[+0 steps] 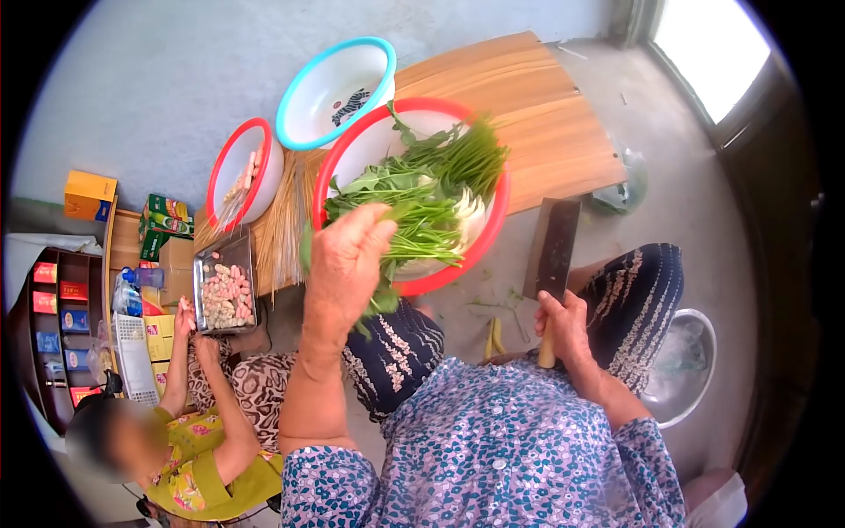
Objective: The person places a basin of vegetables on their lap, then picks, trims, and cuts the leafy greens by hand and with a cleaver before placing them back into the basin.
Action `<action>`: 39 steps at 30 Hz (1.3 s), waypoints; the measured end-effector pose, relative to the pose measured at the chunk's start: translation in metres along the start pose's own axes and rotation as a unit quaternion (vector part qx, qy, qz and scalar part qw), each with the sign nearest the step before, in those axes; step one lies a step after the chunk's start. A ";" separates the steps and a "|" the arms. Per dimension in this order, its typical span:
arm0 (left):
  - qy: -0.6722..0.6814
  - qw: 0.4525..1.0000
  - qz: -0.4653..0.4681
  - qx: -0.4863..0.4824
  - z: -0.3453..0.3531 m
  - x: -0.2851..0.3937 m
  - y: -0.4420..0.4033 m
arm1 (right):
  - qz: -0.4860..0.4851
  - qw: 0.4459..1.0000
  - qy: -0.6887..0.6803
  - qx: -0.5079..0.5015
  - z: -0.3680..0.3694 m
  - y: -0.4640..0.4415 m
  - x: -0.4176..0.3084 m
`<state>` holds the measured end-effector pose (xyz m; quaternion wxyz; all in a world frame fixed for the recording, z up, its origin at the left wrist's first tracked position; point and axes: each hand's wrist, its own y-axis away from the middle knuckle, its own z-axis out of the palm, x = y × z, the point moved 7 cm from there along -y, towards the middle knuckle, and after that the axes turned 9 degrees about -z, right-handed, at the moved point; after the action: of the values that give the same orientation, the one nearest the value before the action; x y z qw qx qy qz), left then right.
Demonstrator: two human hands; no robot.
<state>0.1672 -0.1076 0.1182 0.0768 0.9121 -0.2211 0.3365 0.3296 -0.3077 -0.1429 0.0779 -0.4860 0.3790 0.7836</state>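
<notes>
My left hand (348, 264) is over the near left rim of a red-rimmed white basin (352, 132), its fingers closed on some leafy greens (385, 299) whose leaves hang below the palm. Bundles of green stems and leaves (414, 176) fill the basin, with pale white root ends on the right side. Low over my lap, my right hand (563, 326) is wrapped around the wooden handle of a cleaver (554, 246). Its broad dark blade points away from me, to the right of the basin and apart from it.
A blue-rimmed basin (304, 97) and a smaller red-rimmed basin (266, 180) stand on the wooden table (537, 114). Beside thin sticks (286, 211) is a metal tray (246, 255) of pinkish pieces, where another person (202, 440) sits. A metal bowl (704, 378) lies at right.
</notes>
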 end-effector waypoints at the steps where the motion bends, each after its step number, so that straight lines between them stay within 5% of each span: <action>1: -0.001 1.000 -0.001 0.000 0.005 -0.004 0.005 | -0.001 1.000 0.011 -0.001 0.000 0.000 -0.001; 3: 0.182 0.964 -0.174 -0.090 0.039 -0.040 0.015 | -0.011 1.000 0.015 -0.008 -0.001 0.000 0.000; 11: 0.461 0.801 -0.325 -0.199 0.125 -0.080 0.048 | -0.074 0.994 0.086 -0.012 -0.002 0.005 -0.014; 17: 0.475 0.760 -0.373 -0.239 0.163 -0.092 0.063 | -0.163 0.971 0.175 -0.002 0.002 0.010 -0.021; 20: 0.470 0.747 -0.387 -0.265 0.180 -0.095 0.071 | -0.441 0.848 0.293 -0.031 0.018 0.030 -0.053; 23: 0.448 0.757 -0.380 -0.285 0.190 -0.094 0.077 | -0.489 0.817 0.296 -0.075 0.023 0.036 -0.053; 39: 0.471 0.734 -0.404 -0.276 0.201 -0.093 0.080 | -0.464 0.831 0.287 -0.112 0.024 0.034 -0.049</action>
<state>0.1847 -0.2039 -0.0962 0.5479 0.5792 0.1499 0.5847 0.3208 -0.3031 -0.0796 0.2650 -0.8131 0.0242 0.5178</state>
